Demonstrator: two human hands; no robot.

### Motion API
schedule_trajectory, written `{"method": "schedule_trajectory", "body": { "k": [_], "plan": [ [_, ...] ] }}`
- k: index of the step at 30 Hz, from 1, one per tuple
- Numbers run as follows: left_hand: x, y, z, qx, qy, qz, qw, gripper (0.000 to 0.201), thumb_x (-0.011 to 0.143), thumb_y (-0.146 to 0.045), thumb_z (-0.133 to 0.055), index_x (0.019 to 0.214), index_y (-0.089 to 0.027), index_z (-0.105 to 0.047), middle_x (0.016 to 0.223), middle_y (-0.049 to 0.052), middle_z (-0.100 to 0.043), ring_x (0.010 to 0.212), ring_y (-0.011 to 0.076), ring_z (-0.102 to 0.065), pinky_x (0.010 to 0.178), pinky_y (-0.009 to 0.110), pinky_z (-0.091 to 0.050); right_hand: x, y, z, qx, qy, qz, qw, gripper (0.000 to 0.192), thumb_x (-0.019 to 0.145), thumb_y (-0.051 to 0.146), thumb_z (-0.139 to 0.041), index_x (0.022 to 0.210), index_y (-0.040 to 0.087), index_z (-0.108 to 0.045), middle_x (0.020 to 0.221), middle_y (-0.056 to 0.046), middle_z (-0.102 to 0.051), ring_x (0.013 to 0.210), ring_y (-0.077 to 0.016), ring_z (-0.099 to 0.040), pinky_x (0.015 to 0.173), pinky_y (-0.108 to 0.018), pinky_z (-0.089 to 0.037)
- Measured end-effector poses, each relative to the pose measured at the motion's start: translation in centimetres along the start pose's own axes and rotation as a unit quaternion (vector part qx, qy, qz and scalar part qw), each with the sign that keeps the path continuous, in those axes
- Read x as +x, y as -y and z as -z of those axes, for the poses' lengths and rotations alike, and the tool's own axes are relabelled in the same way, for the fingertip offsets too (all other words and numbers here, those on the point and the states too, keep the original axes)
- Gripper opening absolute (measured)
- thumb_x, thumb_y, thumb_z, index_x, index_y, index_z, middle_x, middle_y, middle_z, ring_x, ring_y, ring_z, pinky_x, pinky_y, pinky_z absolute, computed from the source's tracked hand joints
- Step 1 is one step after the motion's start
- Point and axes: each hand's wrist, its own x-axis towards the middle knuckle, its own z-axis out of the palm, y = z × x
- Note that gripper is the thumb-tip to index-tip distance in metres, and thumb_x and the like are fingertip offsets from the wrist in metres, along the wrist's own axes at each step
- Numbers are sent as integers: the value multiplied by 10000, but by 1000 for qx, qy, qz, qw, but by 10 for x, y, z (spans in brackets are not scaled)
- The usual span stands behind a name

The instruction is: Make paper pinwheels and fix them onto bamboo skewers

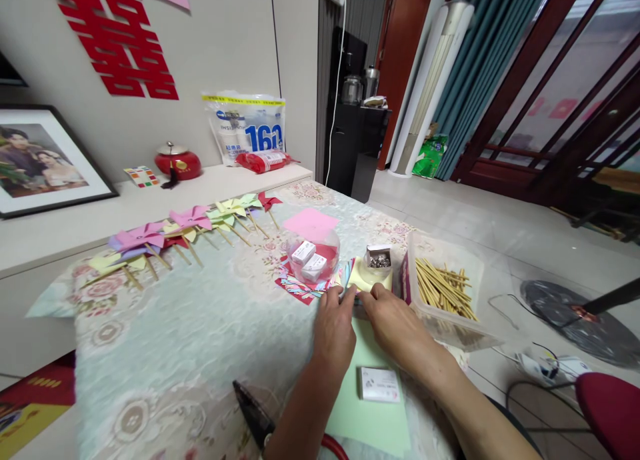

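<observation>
My left hand [335,327] and my right hand [393,320] meet at the near edge of some yellow paper [364,277]. The fingers of both are bent together at the paper pieces there; the tips are partly hidden. Beside my left fingers, patterned paper pieces [300,293] lie under a round clear container [327,237] with small white boxes [314,265]. A small open box of metal fasteners [379,259] sits in a clear cup on the yellow paper. Green paper [370,417] and another white box [379,385] lie below my wrists.
Paper pinwheels on sticks [193,220] lie along the table's back left. A clear tub [477,330] of wooden sticks [443,287] stands at right. Black-bladed scissors [253,410] lie by my left forearm. Pink paper [310,223] is behind the round container.
</observation>
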Motion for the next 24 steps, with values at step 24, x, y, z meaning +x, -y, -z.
{"method": "schedule_trajectory", "body": {
  "k": [24],
  "plan": [
    [3,-11,-3,55,-59,-33,996,428,887,22,-358,1185,-97,-643,1372,202,-513,1241,306,-491,1003,458,-442,8,-1,-9,-6,-32,-6,999,388,940,16,-346,1225,68,-605,1279,-200,-557,1084,-268,-655,887,-322,-504]
  ]
}}
